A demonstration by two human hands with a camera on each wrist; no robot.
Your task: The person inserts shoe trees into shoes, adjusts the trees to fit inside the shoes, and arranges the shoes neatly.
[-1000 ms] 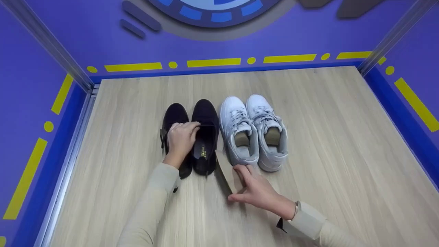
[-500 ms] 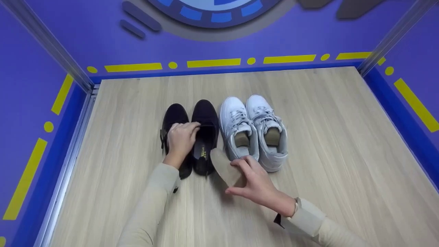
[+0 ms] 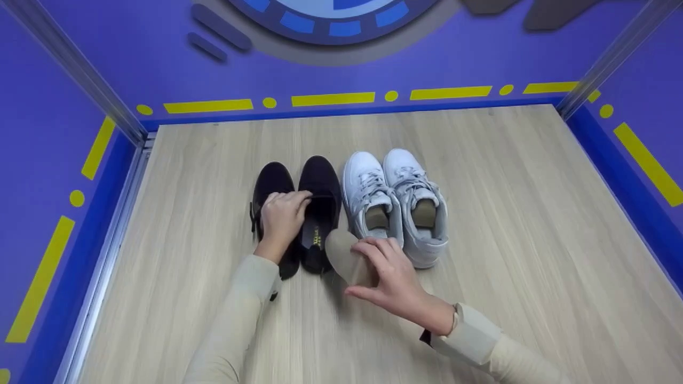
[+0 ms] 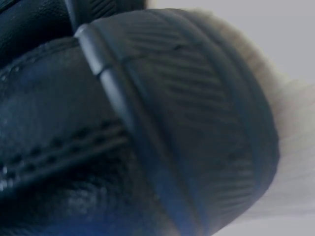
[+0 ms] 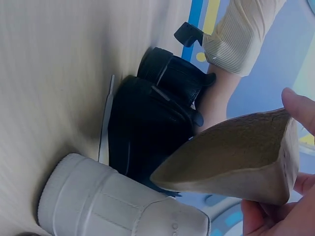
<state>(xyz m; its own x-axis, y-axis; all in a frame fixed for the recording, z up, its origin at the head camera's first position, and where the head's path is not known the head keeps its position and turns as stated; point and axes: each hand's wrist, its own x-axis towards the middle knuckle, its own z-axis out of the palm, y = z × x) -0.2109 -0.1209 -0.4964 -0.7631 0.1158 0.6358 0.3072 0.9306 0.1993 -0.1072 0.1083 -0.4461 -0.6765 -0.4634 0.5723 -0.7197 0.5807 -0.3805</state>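
Note:
A tan, wedge-shaped shoe insert [image 3: 344,256] with a rounded toe end is tilted up behind the heels of the shoes. My right hand [image 3: 395,277] holds it by its thick blunt end, thumb and fingers at opposite sides; the right wrist view shows the insert's [image 5: 231,152] narrow end turned away from the hand. My left hand [image 3: 281,216] lies across the left black shoe [image 3: 273,178]. Its fingertips pinch the front edge of the opening of the right black shoe [image 3: 319,173], whose insole with gold lettering shows. In the left wrist view a black heel [image 4: 187,108] fills the frame.
Two white lace-up sneakers [image 3: 408,160] stand right of the black shoes, toes pointing away, with tan inserts [image 3: 424,213] in their openings. The right forearm's hand overlaps the left sneaker's heel. Purple panels [image 3: 341,74] wall in the wooden board [image 3: 507,213].
My right hand has moved slightly up and left, turning the shoe insert so its broad face shows and its rounded end points forward. The left hand and shoes keep their places.

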